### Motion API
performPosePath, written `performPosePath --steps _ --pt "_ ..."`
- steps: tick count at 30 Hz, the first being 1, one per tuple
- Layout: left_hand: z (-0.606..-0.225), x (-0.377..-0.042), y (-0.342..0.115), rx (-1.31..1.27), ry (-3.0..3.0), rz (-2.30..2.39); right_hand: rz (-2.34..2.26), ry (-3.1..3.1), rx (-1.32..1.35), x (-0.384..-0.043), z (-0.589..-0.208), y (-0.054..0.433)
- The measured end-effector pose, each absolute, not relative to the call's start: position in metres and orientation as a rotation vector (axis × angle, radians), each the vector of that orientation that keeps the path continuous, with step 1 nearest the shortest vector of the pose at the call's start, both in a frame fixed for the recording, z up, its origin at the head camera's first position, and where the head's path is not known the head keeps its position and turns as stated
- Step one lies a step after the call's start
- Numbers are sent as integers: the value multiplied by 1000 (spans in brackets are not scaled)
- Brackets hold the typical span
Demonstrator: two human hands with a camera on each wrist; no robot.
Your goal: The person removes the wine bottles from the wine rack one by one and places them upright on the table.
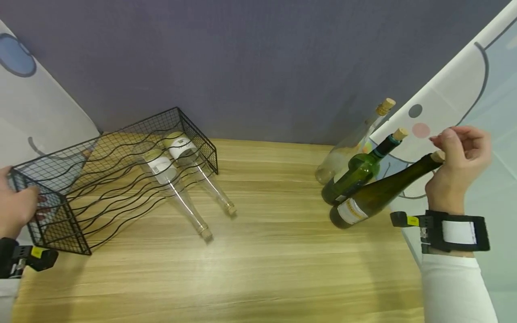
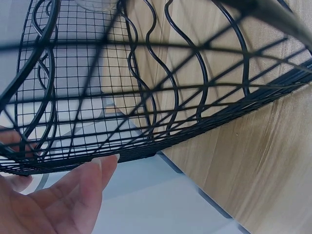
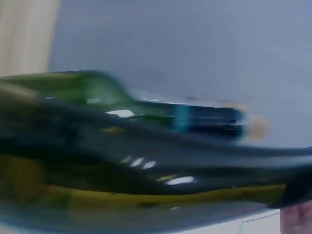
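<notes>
You're working with the right hand [image 1: 462, 159] as the nearer one: the olive-green wine bottle [image 1: 385, 190] is standing on the wood-grain table [image 1: 258, 273], its cork [image 1: 437, 156] sitting just left of your thumb, and its long axis is running from there down-left to the white-labelled base in the head view. Those right fingers are curling loosely with nothing visible between them; contact between thumb side and cork, can't tell. Just beyond, the green wine bottle [image 1: 363, 168] and the standing clear bottle [image 1: 343, 154] are lining up beside it, both corked. Your left hand [image 1: 18, 204] is sitting well apart across the table, gripping the end panel of the black wire wine rack [image 1: 202, 137], where two clear bottles [image 1: 203, 175] are lying, necks pointing out past the front and toward you. View check: left wrist is showing fingertips on the near side of the mesh, others beyond the wires, plus wavy support wires up close; head is only giving you fingers seen partly through mesh. Right wrist is blurring, but it's showing the olive-green neck crossing in front of the green bottle's dark sleeve [image 3: 209, 121] and teal band, with only a sliver of hand by the neck; head is giving you both bases and the rack, which right wrist isn't catching.
</notes>
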State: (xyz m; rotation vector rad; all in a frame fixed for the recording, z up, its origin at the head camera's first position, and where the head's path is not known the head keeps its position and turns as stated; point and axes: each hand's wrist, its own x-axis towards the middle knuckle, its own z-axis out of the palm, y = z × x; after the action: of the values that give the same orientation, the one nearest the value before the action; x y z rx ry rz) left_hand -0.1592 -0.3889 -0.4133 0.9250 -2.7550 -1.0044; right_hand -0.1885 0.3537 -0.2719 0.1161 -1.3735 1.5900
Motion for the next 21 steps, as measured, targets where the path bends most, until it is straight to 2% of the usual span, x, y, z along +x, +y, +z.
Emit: performPosePath --steps 4,8,14,21 --pt "-438 -169 -413 910 -2745 -1000 1451 -1400 -31 -188 -243 344" --pt "-440 -172 -415 911 -2752 -988 1503 -1355 -113 -192 -217 332" --pt "-414 -163 -387 906 -2762 -1012 1595 -1368 -33 -206 -196 299" --pt "-419 -167 -387 885 -2751 -1017 1618 -1461 175 -233 -195 258"
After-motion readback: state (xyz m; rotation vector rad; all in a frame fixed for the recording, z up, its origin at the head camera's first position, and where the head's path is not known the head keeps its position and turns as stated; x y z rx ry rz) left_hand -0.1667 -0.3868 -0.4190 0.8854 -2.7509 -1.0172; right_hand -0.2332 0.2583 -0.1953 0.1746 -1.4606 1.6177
